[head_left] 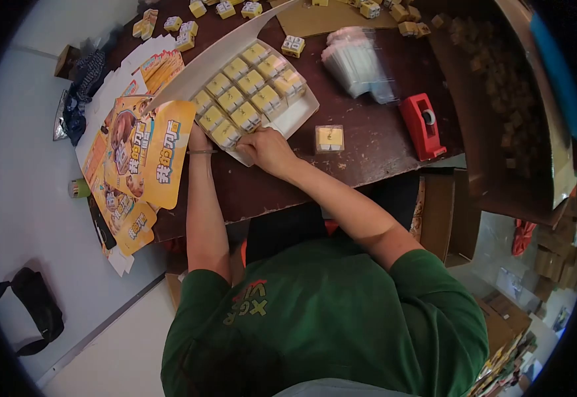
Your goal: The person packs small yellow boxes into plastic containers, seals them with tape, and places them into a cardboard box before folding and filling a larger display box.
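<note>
Inside the box (301,116), packs (250,82) sit in rows; right hand (266,149) at its near edge, fingers bunched narrow, maybe touching one. Can't tell the mostly hidden left hand's (199,140) grip.

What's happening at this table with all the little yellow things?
Someone has both hands at a white box holding rows of little clear packs with yellow inside. The right hand is at its near edge; the left hand is partly hidden. Another pack sits alone, near a red tape dispenser.
</note>
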The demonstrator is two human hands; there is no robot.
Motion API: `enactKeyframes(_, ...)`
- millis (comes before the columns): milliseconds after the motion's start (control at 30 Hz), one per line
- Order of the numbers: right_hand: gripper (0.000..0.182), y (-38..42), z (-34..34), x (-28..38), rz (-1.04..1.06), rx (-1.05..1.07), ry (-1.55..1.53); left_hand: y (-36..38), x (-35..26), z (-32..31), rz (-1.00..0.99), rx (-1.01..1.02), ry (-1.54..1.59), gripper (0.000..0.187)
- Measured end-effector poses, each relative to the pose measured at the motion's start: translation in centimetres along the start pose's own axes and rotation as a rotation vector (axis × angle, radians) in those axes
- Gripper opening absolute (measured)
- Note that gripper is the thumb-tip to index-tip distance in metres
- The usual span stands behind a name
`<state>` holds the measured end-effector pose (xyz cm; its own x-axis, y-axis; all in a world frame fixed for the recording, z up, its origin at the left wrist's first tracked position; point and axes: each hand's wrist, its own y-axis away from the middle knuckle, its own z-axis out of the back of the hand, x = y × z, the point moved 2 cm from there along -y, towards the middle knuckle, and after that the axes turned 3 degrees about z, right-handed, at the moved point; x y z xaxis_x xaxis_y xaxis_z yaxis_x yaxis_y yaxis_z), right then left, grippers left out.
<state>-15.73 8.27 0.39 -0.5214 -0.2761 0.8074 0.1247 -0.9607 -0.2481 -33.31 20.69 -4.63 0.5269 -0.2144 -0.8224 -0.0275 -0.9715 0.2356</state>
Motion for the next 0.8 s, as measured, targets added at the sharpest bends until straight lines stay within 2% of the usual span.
enactKeyframes(67,0.019,-0.4,1.0,0.0,0.008,0.052,0.005,-0.2,0.2,0.2,-0.001,-0.016,-0.080,0.040)
enactKeyframes(167,0.028,-1.9,3.5,1.1,-0.135,0.272,0.046,0.1,0.3,-0.1,-0.050,-0.023,-0.102,0.041)
enactKeyframes(200,0.034,-2.4,4.0,1.0,-0.256,0.320,-0.012,0.2,0.4,0.0,-0.074,-0.022,-0.095,0.041)
enactKeyframes(300,0.035,-1.4,2.3,-0.8,-0.230,0.118,-0.145,-0.4,0.3,-0.3,-0.142,0.018,-0.161,0.046)
enactKeyframes(333,0.032,-1.0,1.8,-0.8,-0.191,0.065,-0.108,-0.2,0.0,-0.8,-0.148,-0.031,-0.176,0.047)
enactKeyframes(433,0.023,-0.5,2.3,0.1,-0.038,0.098,0.157,-0.3,-0.3,-1.9,-0.179,-0.125,-0.244,0.049)
enactKeyframes(467,0.022,0.2,2.9,0.5,0.004,0.084,0.151,-0.6,-0.3,-1.6,-0.194,-0.131,-0.285,0.049)
enactKeyframes(500,0.024,1.0,4.8,2.3,0.044,0.073,0.143,-1.0,-0.1,-1.0,-0.205,-0.140,-0.326,0.049)
enactKeyframes(533,0.028,1.8,6.9,4.0,0.083,0.071,0.133,-1.1,0.3,-0.5,-0.167,-0.047,-0.233,0.046)
enactKeyframes(600,0.046,3.9,12.9,6.5,0.201,-0.110,0.153,0.2,0.0,-0.3,-0.186,-0.036,-0.290,0.046)
enactKeyframes(633,0.067,5.0,15.5,6.8,0.128,-0.084,0.347,0.9,-0.2,-0.4,-0.199,-0.028,-0.317,0.045)
enactKeyframes(667,0.080,6.1,17.1,5.7,0.041,-0.097,0.432,1.2,-0.1,-0.4,-0.224,-0.023,-0.289,0.046)
enactKeyframes(733,0.084,8.0,17.5,1.4,-0.147,-0.003,0.414,2.0,0.4,-0.6,-0.283,-0.018,-0.228,0.049)
enactKeyframes(767,0.077,8.8,16.5,-1.4,-0.134,0.051,0.231,2.7,0.6,-0.6,-0.307,-0.017,-0.204,0.052)
enactKeyframes(800,0.074,8.9,16.3,-1.3,-0.181,0.090,0.084,3.4,0.4,-1.4,-0.281,-0.015,-0.199,0.053)
